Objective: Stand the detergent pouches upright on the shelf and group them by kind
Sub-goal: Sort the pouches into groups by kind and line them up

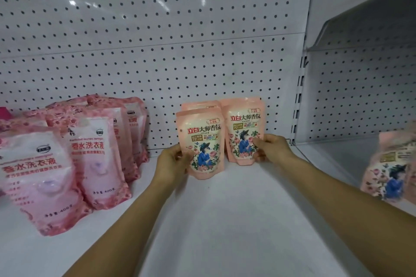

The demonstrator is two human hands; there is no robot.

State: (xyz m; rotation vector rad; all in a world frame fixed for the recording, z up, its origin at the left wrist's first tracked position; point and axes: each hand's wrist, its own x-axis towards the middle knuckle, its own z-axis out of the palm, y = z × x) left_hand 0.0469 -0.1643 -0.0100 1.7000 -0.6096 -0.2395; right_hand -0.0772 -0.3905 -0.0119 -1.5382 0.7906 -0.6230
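Hands grip upright peach pouches; pink pouches left.

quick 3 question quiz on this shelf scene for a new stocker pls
1. True or false: the left hand grips the front salmon pouch.
2. What does the right hand hold: A) a large pink pouch, B) the right salmon pouch, C) nothing?
3. Which side of the shelf holds the large pink pouches?

Key: 1 true; 2 B; 3 the left side.
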